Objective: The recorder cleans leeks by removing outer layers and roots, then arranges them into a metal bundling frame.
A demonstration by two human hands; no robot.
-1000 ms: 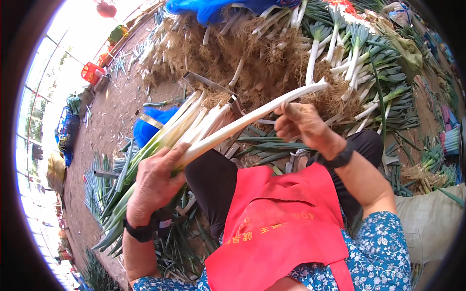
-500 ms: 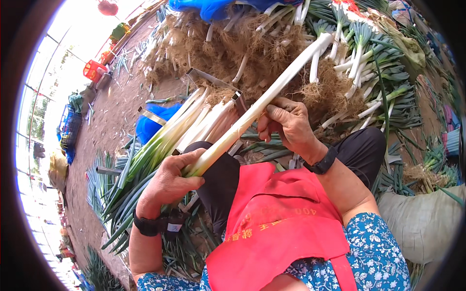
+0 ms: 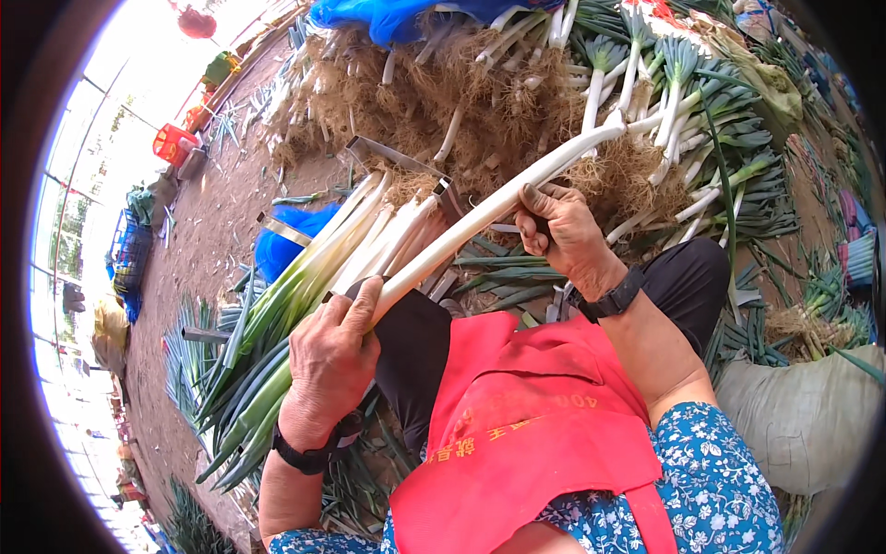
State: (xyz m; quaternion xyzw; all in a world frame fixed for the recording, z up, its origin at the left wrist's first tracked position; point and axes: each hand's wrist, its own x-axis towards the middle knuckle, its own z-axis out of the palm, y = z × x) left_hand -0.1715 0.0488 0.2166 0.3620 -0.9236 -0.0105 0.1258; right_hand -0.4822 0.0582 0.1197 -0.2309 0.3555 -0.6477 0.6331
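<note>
Left hand [image 3: 332, 355] clamped around long white-stemmed leek [image 3: 489, 210]; right hand [image 3: 568, 235] beside leek, grip unclear; brown-rooted white leeks [image 3: 498, 106] heaped beyond leek.

Over on my left I see brown earthen ground [image 3: 189, 245] stretching toward a bright, see-through wall [image 3: 81, 208] crossed by thin bars. Along that side sit a yellowish sack [image 3: 109, 337], a blue and black mesh-like bundle [image 3: 132, 254] and, farther off, an orange-red crate [image 3: 173, 145]. Ahead of me, blue netting [image 3: 397, 20] is bunched at the top of my view, with an olive cloth [image 3: 773, 100] away to its right. Near my right elbow rests a pale, creased sack [image 3: 803, 420].
</note>
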